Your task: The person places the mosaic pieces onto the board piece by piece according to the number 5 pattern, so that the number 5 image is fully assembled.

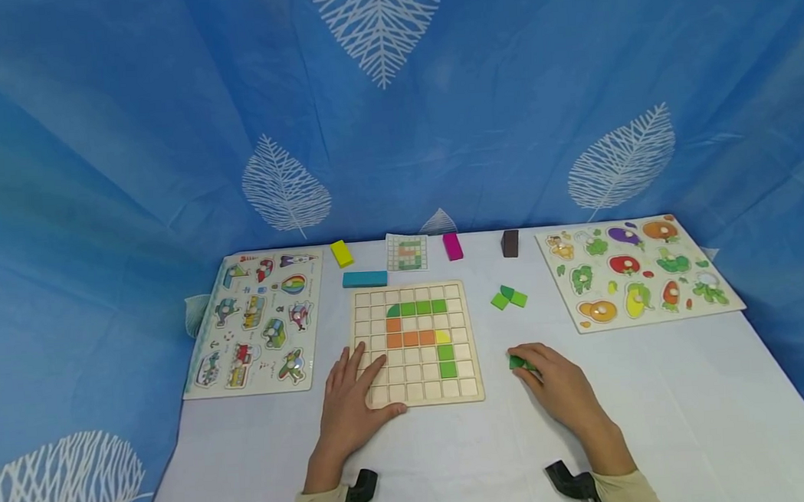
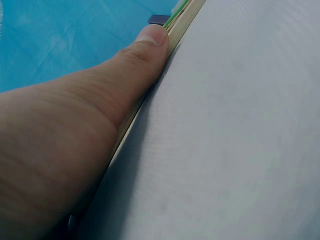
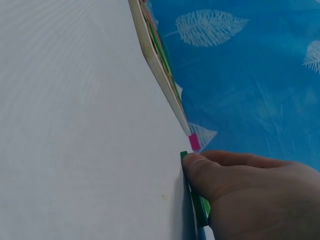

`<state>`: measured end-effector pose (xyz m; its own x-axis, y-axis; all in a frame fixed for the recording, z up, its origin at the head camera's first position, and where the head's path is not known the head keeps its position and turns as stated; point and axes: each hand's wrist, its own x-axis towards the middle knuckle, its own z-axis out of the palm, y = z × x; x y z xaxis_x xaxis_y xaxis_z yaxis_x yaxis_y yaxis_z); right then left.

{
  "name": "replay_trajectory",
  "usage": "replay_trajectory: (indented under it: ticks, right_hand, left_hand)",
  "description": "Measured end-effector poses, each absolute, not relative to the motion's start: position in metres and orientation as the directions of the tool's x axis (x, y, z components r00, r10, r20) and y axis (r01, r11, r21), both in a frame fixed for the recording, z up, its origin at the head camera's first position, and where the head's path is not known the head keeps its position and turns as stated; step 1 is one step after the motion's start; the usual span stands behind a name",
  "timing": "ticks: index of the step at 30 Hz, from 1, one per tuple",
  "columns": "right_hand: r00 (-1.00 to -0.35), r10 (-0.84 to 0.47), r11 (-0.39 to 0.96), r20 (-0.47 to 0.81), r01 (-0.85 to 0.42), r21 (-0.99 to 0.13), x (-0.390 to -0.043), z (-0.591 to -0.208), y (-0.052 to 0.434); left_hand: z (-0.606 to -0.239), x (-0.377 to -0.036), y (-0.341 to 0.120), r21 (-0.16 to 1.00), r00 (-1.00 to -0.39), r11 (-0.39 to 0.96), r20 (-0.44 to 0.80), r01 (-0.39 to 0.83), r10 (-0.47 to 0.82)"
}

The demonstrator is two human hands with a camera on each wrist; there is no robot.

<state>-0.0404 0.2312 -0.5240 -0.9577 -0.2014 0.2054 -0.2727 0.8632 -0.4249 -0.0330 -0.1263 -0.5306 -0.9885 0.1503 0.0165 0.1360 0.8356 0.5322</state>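
Observation:
A wooden grid board (image 1: 474, 369) lies in the middle with green, orange and yellow tiles in an S-like pattern. My left hand (image 1: 350, 417) rests on its lower left corner with spread fingers, and the thumb (image 2: 150, 45) lies along the near edge. To the right of the board, my right hand (image 1: 561, 387) pinches a dark green tile (image 3: 183, 155) between thumb and fingers, low over the table. More green (image 3: 199, 209) shows under that hand, partly hidden. Beyond it, three loose green tiles (image 1: 508, 297) lie grouped on the table.
A vehicle puzzle board (image 1: 254, 321) lies at left, a vegetable puzzle board (image 1: 638, 267) at right. Along the back are a yellow block (image 1: 341, 253), blue block (image 1: 365, 279), pattern card (image 1: 407, 251), magenta block (image 1: 452, 246) and dark brown block (image 1: 510, 243). A blue curtain (image 1: 477, 123) hangs behind.

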Motion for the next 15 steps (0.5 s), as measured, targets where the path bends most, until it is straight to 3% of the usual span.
replay_trajectory:
  ticks: [8,15]
  right_hand:
    - [-0.936,-0.211,0.829,0.283,-0.325,-0.456,-0.039,-0.521,0.217]
    - [-0.844,-0.404,0.708,0.352,-0.532,-0.464,-0.039,-0.517,0.178]
  left_hand:
    - [-0.529,-0.033,-0.126,0.541,-0.989,0.832,0.002,0.123,0.146]
    - [-0.528,-0.034,-0.126,0.538,-0.989,0.833,0.004,0.127,0.148]
